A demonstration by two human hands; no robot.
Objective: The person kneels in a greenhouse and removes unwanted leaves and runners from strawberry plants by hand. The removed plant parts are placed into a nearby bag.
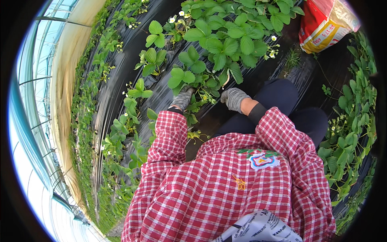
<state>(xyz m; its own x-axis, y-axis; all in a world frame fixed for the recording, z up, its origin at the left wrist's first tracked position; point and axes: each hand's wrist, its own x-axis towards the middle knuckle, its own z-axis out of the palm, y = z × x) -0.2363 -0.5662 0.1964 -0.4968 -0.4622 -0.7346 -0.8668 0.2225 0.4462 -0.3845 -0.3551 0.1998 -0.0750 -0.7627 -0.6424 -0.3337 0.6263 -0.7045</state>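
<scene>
My left hand [183, 98], in a grey knitted glove, reaches under the leaves of a strawberry plant [198, 81]; its fingertips are hidden, so what they touch does not show. To the right of that plant is my right hand [235, 99], also gloved in grey, with its fingers curled in front of my dark trouser knee. I cannot tell whether anything is inside it. Small white flowers and pale green buds [208, 97] hang between the two hands. A larger leafy strawberry plant [229, 45] spreads beyond them over black plastic mulch film [163, 90].
A red, white and yellow printed sack [320, 27] stands in the dark furrow at upper right. Strawberry rows run along the left [121, 127] and right [356, 115]. Greenhouse plastic sheeting on metal hoops [36, 90] curves along the far left. A small grass tuft [292, 58] grows near the sack.
</scene>
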